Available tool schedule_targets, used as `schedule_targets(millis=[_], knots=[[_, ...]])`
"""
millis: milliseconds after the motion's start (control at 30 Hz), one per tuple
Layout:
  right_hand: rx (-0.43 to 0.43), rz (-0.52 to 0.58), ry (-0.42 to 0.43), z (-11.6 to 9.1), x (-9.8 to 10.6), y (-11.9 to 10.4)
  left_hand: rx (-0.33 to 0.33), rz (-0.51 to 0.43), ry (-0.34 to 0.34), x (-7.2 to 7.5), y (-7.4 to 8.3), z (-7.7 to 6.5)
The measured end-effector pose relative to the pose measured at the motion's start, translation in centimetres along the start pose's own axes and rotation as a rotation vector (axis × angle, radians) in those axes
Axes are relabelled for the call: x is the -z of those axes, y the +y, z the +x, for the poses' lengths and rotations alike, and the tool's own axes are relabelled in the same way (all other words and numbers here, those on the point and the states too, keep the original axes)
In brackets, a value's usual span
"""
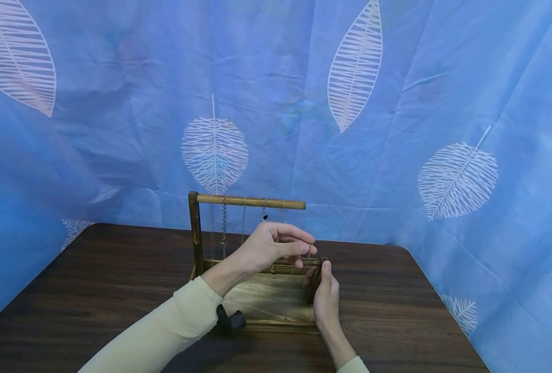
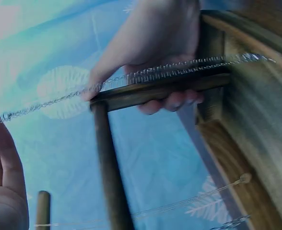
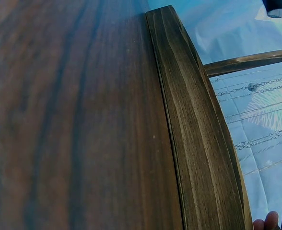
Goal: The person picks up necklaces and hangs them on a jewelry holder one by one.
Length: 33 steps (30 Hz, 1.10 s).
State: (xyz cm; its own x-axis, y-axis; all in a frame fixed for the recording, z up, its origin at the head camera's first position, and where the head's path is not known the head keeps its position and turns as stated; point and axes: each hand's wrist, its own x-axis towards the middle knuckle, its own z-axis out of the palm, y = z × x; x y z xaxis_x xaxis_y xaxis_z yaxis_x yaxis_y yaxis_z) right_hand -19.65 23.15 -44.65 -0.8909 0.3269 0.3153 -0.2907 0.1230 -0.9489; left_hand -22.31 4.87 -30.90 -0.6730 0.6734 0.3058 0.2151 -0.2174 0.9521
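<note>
A wooden necklace stand (image 1: 250, 200) stands on the table, with several thin chains hanging from its upper bar. My left hand (image 1: 276, 246) is raised over the lower front bar, pinching the end of a silver chain necklace (image 2: 45, 104) between thumb and fingertips. In the left wrist view the necklace stretches from those fingers past the lower bar toward the stand's base. My right hand (image 1: 326, 298) grips the stand's short right post (image 2: 174, 88), its thumb near the top and fingertips showing beyond the wood.
The dark wooden table (image 1: 397, 300) extends on both sides of the stand. A blue curtain (image 1: 276, 72) with white leaf prints hangs behind it. Under my left wrist is a black device (image 1: 231, 318). Other chains (image 3: 265, 88) hang in the frame behind the front bar.
</note>
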Motion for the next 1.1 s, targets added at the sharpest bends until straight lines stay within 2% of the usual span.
schedule_targets(millis=[200, 333, 567, 933, 1100], knots=[[0.003, 0.008, 0.0, 0.1, 0.1, 0.2, -0.079, -0.033, 0.006, -0.1, 1.6, 0.9], [0.001, -0.001, -0.002, 0.0, 0.1, 0.2, -0.104, -0.058, 0.005, -0.1, 2.6, 1.3], [0.012, 0.0, -0.006, 0.0, 0.0, 0.2, -0.134, -0.02, 0.013, -0.1, 3.8, 1.5], [-0.003, -0.002, 0.003, 0.1, -0.2, 0.3, -0.104, -0.065, -0.03, -0.1, 3.7, 1.6], [0.002, -0.011, 0.004, 0.1, -0.2, 0.3, -0.119, -0.054, -0.044, 0.1, 3.6, 1.4]])
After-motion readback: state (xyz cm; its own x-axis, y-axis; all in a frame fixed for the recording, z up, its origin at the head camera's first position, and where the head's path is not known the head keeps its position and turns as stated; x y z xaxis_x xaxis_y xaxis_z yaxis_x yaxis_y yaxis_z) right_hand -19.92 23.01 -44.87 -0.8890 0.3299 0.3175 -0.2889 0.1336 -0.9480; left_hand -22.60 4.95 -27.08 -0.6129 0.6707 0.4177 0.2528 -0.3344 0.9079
